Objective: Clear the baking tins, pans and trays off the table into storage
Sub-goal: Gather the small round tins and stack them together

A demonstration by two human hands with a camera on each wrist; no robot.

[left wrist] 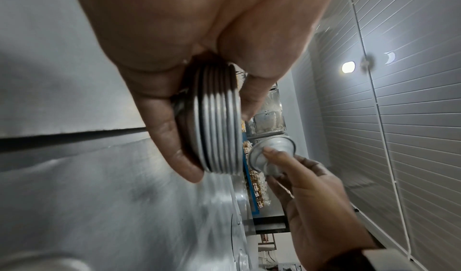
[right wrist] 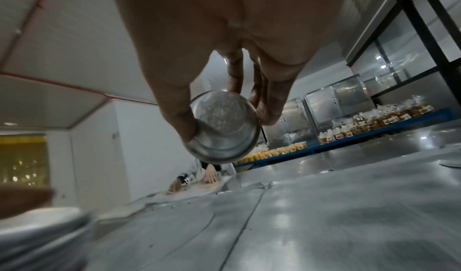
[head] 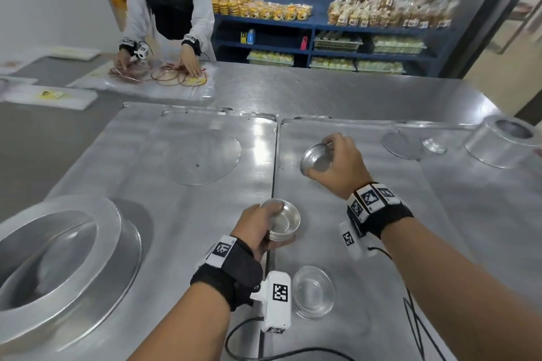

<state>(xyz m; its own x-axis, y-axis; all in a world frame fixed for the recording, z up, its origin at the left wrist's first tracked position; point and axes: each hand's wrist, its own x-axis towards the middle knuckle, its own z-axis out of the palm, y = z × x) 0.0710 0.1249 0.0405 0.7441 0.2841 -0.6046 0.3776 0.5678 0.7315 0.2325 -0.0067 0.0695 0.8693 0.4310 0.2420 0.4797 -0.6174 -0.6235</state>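
Progress: we judge the clearing well short of done; nothing we see has reached storage, and we are gathering the small tins first.
Gathered: a nested stack of small tins (head: 281, 221), several rims deep in the left wrist view, is held above the counter (head: 352, 91).
Left on the counter: one small tin (head: 313, 291) just in front of us, another small one (head: 435, 145) far right beside a flat disc (head: 403, 145), a tall round pan (head: 504, 141) at the right edge, a large ring pan (head: 58, 258) at the left, and the two flat trays (head: 205, 184) under it all.
Left hand (head: 258, 231): curled round the stack, thumb on one side and fingers on the other, grasping it by the rims.
Right hand (head: 337, 164): pinching a single tin (head: 316, 160) between thumb and fingers, tilted and lifted clear of the tray, a little way beyond the stack.
Next, as we judge it: drop this tin into the stack.
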